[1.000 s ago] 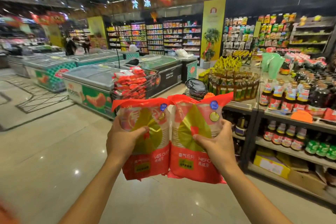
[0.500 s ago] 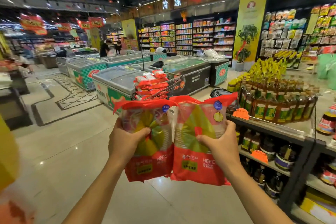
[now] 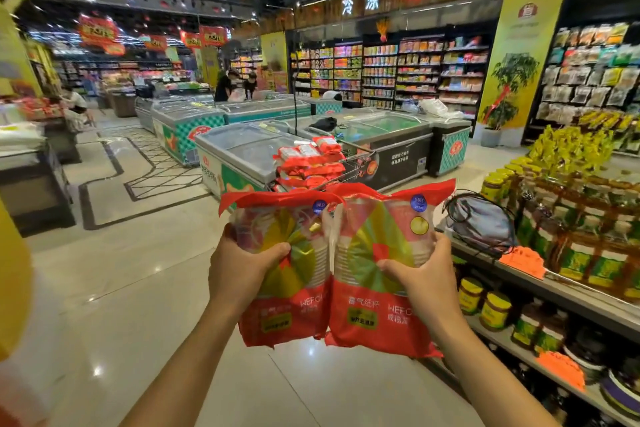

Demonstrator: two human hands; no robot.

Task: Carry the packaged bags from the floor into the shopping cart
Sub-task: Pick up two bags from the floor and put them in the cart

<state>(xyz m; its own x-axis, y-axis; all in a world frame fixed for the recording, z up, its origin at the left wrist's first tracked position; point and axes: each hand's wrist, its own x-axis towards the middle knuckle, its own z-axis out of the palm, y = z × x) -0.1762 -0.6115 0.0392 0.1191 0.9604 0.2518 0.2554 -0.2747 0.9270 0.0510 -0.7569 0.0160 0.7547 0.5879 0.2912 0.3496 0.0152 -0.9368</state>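
The left grip [image 3: 242, 267] clasps the left bag [image 3: 287, 319] from its outer side, thumb across the clear front and fingers behind. The right grip [image 3: 420, 279] holds the right bag [image 3: 374, 322] the same way from the other side. Both bags are upright in the air at chest height, with their inner edges touching.

The hold and the pairing of the bags are unchanged from half a second ago. The scene behind them has slid: the shopping cart [image 3: 356, 163] now stands a little larger and almost straight behind the bags' top edges, and the shelf [image 3: 554, 284] at the right has drawn closer.

Each bag is a plastic pack with a red crimped top and a red base carrying white lettering and a small yellow-green label. The clear middle panel shows stacked paper cups behind a fan pattern of yellow, green and red, and a round blue sticker sits near the upper right corner.

The cart is well apart from the bags and is already heaped with matching red packs [image 3: 308, 163]. It stands on the glossy floor [image 3: 138, 270] beside glass-topped freezer chests [image 3: 242, 149]. Jars [image 3: 495, 308] and a dark pouch [image 3: 481, 222] sit on the shelf.
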